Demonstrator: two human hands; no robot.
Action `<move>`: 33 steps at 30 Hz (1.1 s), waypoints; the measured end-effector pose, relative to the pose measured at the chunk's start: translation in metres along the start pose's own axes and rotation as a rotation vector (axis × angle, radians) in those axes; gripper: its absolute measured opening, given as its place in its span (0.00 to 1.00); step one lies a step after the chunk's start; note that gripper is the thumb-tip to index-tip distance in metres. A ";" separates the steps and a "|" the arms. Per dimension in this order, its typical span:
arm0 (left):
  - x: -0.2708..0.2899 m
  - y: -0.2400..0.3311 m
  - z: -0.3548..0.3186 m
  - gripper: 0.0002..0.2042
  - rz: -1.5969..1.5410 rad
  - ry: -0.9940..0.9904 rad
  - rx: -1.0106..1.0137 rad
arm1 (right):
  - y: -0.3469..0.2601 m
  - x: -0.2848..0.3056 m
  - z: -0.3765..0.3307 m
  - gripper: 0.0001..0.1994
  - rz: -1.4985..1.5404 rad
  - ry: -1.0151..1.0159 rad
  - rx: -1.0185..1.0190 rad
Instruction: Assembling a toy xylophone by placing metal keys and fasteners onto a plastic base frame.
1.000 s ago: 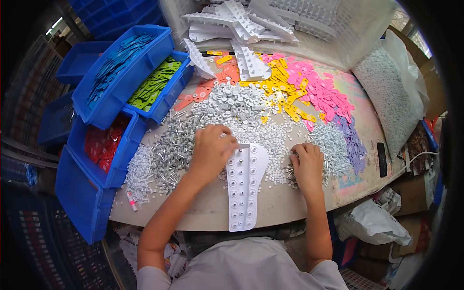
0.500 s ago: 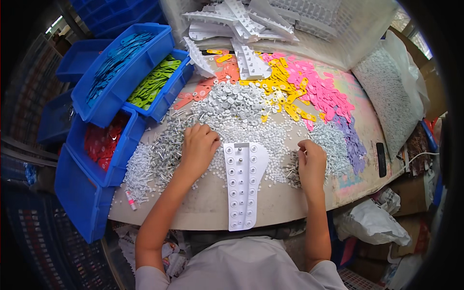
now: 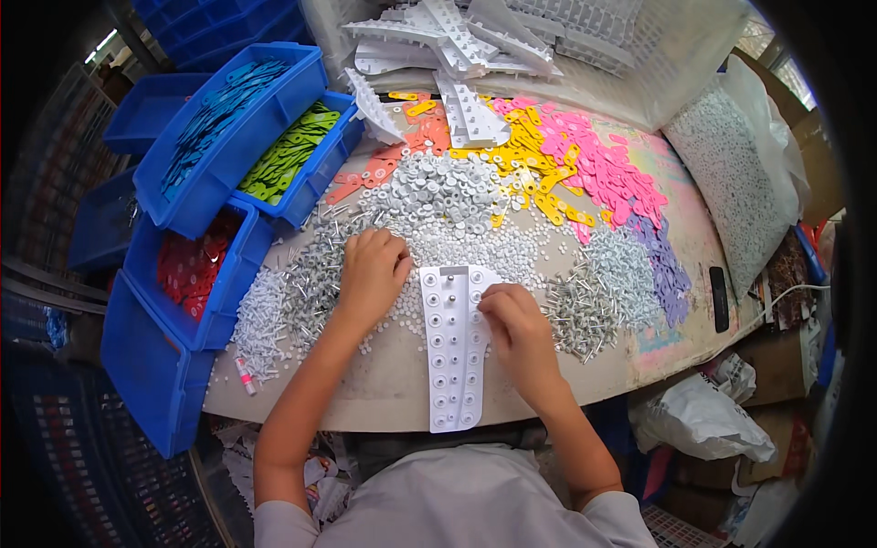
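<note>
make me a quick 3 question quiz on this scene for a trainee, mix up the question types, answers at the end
1. Which hand is at the right-hand edge of the white studded panel?
2. True or false: the green strips share a bin with the red pieces.
3. Which strips lie nearest the flat black object? A: yellow; B: purple; C: orange

Key
1. The right hand.
2. False: they are in a separate blue bin.
3. B, the purple strips.

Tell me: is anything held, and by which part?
Can't tell: the right hand, at the white board, and left hand, by the pins, are curled and could hide something small.
</note>
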State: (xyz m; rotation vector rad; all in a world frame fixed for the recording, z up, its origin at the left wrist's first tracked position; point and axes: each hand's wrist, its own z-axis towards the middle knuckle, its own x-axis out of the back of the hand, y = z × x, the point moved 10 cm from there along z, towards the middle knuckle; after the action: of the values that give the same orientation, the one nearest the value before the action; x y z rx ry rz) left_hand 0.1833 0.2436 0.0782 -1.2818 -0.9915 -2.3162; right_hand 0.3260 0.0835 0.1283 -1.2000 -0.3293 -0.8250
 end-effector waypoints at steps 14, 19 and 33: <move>-0.002 0.010 0.001 0.07 0.099 -0.076 0.006 | -0.016 -0.048 0.001 0.24 -0.131 -0.262 0.041; -0.003 0.010 0.001 0.06 0.071 -0.076 0.012 | -0.035 -0.044 0.006 0.29 -0.180 -0.221 0.171; 0.001 0.018 -0.001 0.05 0.115 -0.018 -0.027 | -0.035 -0.054 0.008 0.31 -0.244 -0.338 0.175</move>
State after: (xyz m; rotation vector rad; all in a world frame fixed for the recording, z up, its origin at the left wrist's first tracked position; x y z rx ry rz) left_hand 0.1922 0.2305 0.0866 -1.3363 -0.8711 -2.2423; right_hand 0.2662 0.1074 0.1207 -1.1465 -0.8207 -0.7819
